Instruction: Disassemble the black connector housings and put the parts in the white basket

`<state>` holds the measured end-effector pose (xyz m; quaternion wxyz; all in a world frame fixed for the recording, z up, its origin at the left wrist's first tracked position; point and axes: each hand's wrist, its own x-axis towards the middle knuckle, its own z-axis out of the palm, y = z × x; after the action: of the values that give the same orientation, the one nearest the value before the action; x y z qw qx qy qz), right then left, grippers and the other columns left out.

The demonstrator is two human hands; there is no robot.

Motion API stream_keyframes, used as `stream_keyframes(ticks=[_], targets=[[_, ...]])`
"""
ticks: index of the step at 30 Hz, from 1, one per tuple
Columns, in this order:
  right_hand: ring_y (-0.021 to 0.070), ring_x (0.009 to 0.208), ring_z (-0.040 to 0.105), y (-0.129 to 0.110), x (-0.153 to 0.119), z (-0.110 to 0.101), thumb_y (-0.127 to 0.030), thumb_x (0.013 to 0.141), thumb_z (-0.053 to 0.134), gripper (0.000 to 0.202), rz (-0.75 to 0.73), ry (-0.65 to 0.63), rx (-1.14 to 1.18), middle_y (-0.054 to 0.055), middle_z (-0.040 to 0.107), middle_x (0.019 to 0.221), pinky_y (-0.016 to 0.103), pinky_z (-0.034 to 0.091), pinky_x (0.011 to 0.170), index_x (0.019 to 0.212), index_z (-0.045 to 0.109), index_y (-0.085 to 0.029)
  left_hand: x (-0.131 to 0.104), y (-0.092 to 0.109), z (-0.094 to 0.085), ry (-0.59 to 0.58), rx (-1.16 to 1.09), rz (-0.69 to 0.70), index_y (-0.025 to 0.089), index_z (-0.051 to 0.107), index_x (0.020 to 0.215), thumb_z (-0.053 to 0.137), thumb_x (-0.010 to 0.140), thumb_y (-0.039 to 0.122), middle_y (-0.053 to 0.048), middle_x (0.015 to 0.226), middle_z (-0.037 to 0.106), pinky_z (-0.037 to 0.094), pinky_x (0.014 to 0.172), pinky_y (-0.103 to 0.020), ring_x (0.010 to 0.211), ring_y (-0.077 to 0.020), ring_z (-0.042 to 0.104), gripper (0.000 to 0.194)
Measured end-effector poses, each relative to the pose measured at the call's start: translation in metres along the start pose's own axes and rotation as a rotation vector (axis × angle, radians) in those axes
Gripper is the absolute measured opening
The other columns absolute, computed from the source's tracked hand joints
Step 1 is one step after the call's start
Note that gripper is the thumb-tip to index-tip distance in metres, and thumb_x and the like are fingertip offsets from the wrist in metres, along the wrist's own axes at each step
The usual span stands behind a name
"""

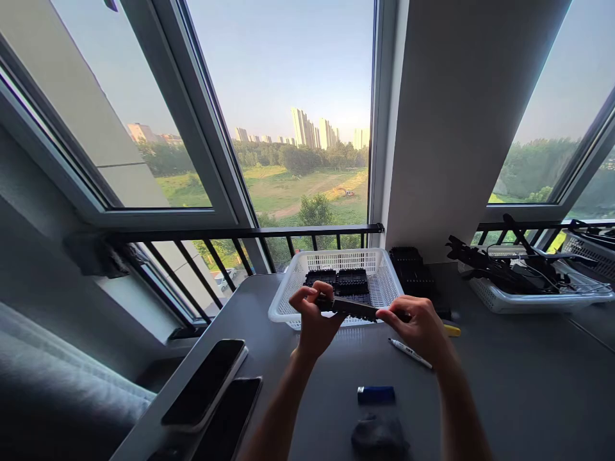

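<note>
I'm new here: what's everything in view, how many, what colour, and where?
Slim part: one, dark, held mid-picture
Table: one, grey, foreground
Baskets: three, white, one mid-table, two at right
Block-like parts: several, black, inside the middle basket
Stacked parts: uncountable, black, right of that basket
Tangled pieces: uncountable, black, in the next basket
Phone-like slabs: two, black, table's left
Marker: one, white, right of centre
Partly hidden item: one, yellow, beyond the marker
Small block: one, blue, near middle
Blurred lump: one, dark, nearer still
Windows: several, grey-framed, background
Railing: black, along the windows
Buildings: many, pale, outside
Left hand: one, bare, on the part's left
Right hand: one, bare, on its right end
</note>
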<state>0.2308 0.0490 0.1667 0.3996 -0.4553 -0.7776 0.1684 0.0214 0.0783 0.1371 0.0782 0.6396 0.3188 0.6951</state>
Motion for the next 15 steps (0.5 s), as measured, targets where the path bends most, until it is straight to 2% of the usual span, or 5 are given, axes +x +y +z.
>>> stream_keyframes(ticks=[5,10,15], targets=[[0.0128,0.057,0.053,-0.0044,0.0018,0.0028,-0.052,0.089,0.055,0.042,-0.007,-0.030,-0.015,0.001,0.063,0.066,0.025,0.036,0.056,0.067,0.066,-0.018,-0.0025,-0.0009,0.0011,0.008,-0.005,0.031,0.030,0.023,0.094,0.069,0.058,-0.002,0.009,0.082,0.049,0.040,0.060,-0.019,0.065,-0.0064,0.046,0.067],[0.0122,0.057,0.054,0.0035,0.0012,-0.0019,-0.052,0.088,0.057,0.042,0.001,-0.012,-0.023,0.000,0.062,0.065,0.025,0.036,0.057,0.065,0.064,-0.018,0.0023,-0.0015,-0.0033,0.041,-0.003,-0.024,0.030,0.023,0.093,0.070,0.056,-0.001,0.010,0.080,0.049,0.040,0.062,-0.021,0.066,-0.0074,0.047,0.067],[0.0129,0.057,0.054,0.0008,0.0010,-0.0020,-0.054,0.088,0.056,0.043,0.000,0.010,-0.029,0.002,0.063,0.065,0.025,0.037,0.056,0.067,0.066,-0.018,-0.0027,-0.0037,0.0015,0.032,-0.021,-0.059,0.029,0.023,0.093,0.069,0.056,-0.002,0.009,0.082,0.049,0.040,0.064,-0.021,0.067,-0.0073,0.047,0.067]])
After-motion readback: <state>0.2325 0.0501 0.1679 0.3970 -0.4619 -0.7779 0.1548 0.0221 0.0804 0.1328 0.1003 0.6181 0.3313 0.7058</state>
